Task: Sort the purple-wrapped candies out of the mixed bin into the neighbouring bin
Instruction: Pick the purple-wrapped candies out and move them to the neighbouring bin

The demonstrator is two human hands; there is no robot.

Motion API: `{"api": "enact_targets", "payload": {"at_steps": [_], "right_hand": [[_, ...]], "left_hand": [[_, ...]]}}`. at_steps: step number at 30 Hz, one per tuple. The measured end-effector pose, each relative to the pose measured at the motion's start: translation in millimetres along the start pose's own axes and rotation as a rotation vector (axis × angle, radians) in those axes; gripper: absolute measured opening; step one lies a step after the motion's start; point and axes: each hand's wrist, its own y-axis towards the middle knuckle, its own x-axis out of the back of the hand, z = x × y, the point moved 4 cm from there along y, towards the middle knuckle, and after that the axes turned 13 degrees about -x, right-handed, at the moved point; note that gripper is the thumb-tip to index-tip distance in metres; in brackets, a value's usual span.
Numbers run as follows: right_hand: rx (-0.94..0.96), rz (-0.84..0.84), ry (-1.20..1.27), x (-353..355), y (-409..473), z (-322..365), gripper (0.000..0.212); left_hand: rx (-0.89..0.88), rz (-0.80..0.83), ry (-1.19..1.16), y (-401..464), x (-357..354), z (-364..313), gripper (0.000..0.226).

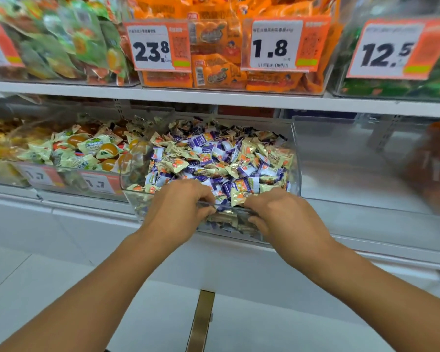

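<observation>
Gripping the mixed bin's (294,158) front rim, both the left hand (179,207) and the right hand (277,212) sit just below purple candies (208,148); the empty bin (366,161) lies right.

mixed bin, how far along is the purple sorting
Done: nothing visible. The mixed bin still holds many purple-wrapped candies among cream ones, and the clear bin to its right shows none. In hand: the left hand and right hand grip the mixed bin's front rim; neither visibly holds a candy. Left: essentially all the picking.
</observation>
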Motion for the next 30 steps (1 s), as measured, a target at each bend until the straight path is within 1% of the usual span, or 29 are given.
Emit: {"api": "enact_targets", "payload": {"at_steps": [1,3,4,5,6,7,8,9,10,11,12,13,14,15,16,18,19,21,23,24,25,26,27,29,30], "right_hand": [[0.016,-0.037,-0.008,9,-6,-1,0.01],[-0.024,-0.206,0.072,34,-17,-15,0.02],[-0.092,-0.281,0.127,48,-20,-31,0.02],[-0.178,-0.303,0.177,58,-20,-55,0.02],[-0.283,-0.254,0.187,64,-19,-84,0.022],[-0.385,-0.154,0.154,65,-18,-116,0.03],[-0.467,-0.011,0.093,61,-19,-145,0.041],[-0.512,0.124,0.038,53,-23,-170,0.05],[-0.521,0.22,0.002,44,-27,-189,0.052],[-0.513,0.262,0.01,33,-30,-202,0.045],[-0.509,0.275,0.051,24,-32,-209,0.03],[-0.509,0.28,0.105,17,-32,-215,0.017],[-0.512,0.287,0.13,13,-31,-218,0.012],[-0.511,0.288,0.139,13,-29,-220,0.015],[-0.5,0.271,0.124,19,-29,-220,0.018],[-0.439,0.183,0.114,39,-31,-218,0.022],[-0.408,0.15,0.149,48,-36,-216,0.023],[-0.351,0.177,0.212,59,-54,-206,0.022],[-0.293,0.243,0.193,53,-73,-191,0.018],[-0.279,0.251,0.181,48,-81,-186,0.017],[-0.284,0.238,0.178,42,-87,-183,0.016],[-0.289,0.207,0.172,38,-91,-180,0.014],[-0.29,0.165,0.155,36,-93,-179,0.012],[-0.276,0.12,0.121,36,-94,-178,0.005],[-0.28,0.115,0.12,38,-94,-178,0.004]], "left_hand": [[-0.008,0.019,0.029,-2,2,-5,0.016],[-0.03,0.047,0.083,-5,11,-13,0.029],[-0.061,0.009,0.08,-5,18,-21,0.03],[-0.102,-0.076,0.041,-3,25,-34,0.029],[-0.151,-0.174,-0.024,2,31,-52,0.026],[-0.213,-0.223,-0.085,12,31,-74,0.026],[-0.291,-0.199,-0.116,27,25,-98,0.028],[-0.376,-0.114,-0.09,43,13,-124,0.034],[-0.443,0.014,-0.015,62,-5,-146,0.041],[-0.483,0.149,0.089,78,-26,-163,0.044],[-0.5,0.252,0.204,93,-45,-175,0.042],[-0.503,0.317,0.31,105,-61,-181,0.034],[-0.496,0.367,0.404,113,-73,-182,0.024],[-0.479,0.394,0.459,119,-80,-182,0.015],[-0.459,0.385,0.459,122,-82,-180,0.012],[-0.424,0.309,0.316,121,-73,-179,0.011],[-0.42,0.275,0.239,116,-66,-179,0.01],[-0.461,0.272,0.178,101,-55,-179,0.01],[-0.549,0.226,0.238,74,-57,-182,0.004],[-0.594,0.203,0.309,59,-61,-183,0.007],[-0.615,0.195,0.365,46,-68,-182,0.021],[-0.613,0.165,0.373,38,-75,-177,0.033],[-0.604,0.121,0.347,36,-81,-172,0.04],[-0.626,0.026,0.259,35,-83,-166,0.042],[-0.643,-0.015,0.164,35,-76,-168,0.038]]}}
